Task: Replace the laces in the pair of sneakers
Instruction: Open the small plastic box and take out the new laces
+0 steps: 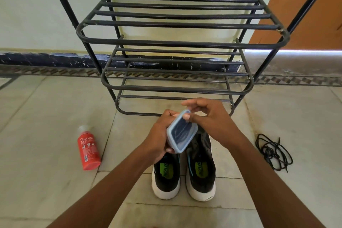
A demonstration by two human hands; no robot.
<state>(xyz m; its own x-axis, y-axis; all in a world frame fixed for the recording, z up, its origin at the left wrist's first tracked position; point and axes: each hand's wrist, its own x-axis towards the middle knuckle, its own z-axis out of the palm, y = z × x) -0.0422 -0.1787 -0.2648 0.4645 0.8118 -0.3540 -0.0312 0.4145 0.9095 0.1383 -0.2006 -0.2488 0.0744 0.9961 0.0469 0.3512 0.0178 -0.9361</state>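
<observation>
Two black sneakers with white soles stand side by side on the floor, the left sneaker [166,177] and the right sneaker [200,170], heels toward me, their fronts hidden by my hands. My left hand [159,135] grips a small container with a blue-rimmed clear lid [182,131], held tilted above the sneakers, dark laces showing through the lid. My right hand [205,114] pinches the lid's upper edge with thumb and fingers. A loose black lace [273,152] lies in a tangle on the floor to the right.
A black metal shoe rack [177,46] with bare shelves stands against the wall straight ahead. A red bottle [88,151] lies on the tiled floor to the left. An orange door [303,5] is at the upper right.
</observation>
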